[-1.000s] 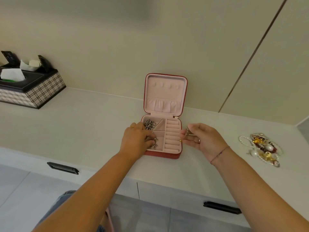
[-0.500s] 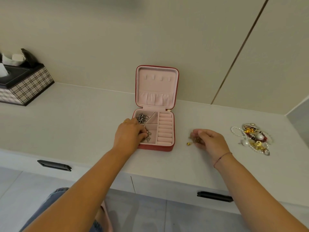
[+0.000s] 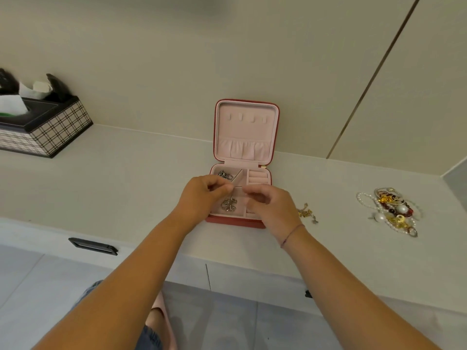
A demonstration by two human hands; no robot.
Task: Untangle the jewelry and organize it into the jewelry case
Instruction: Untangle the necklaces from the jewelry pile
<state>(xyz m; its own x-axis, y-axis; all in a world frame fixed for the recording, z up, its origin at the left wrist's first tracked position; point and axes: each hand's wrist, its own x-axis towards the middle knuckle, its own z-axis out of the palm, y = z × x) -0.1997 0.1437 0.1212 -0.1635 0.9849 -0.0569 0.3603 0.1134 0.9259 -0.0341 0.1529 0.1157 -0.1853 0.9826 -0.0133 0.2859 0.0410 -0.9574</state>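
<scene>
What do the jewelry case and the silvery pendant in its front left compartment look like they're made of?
The jewelry case: red shell, probably faux leather, smooth; pink lining looks like matte velvety fabric, gathered into a pocket in the lid. The silver pendant: likely metal, grey and glinting; which metal cannot be told.

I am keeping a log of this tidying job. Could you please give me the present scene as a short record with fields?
case: jewelry case, open, lid upright by the wall
inside: silver piece in the back-left compartment; silver pendant in the front-left one
hands: left hand pinches just above the silver pendant, seemingly its chain; right hand curled over the case, hold unclear
counter: small gold chain right of the case; tangled pile farther right; tissue box far left
</scene>
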